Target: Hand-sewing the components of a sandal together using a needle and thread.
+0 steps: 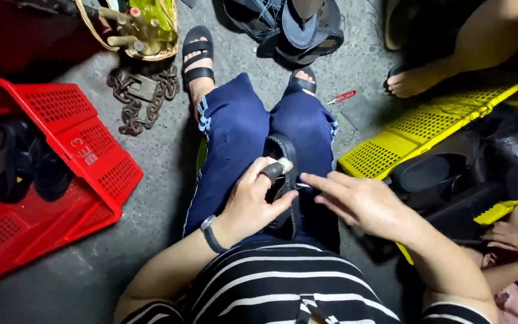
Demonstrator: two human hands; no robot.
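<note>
A black sandal upper [285, 150] lies between my knees on my blue trousers. My left hand [253, 201] grips it from the left, with a dark guard on the index finger and a pale cap at its tip. My right hand [355, 198] reaches in from the right, fingers stretched toward the sandal's edge; a thin needle or thread seems to sit at the fingertips, too small to be sure. A dark watch band circles my left wrist.
A red plastic crate [85, 150] with black sandals stands at my left. A yellow crate [427, 120] with black shoe parts stands at my right. A rusty chain [142, 96], a basket [136, 27], red snips [342, 96], another person's foot [412, 81] and hand [517, 237].
</note>
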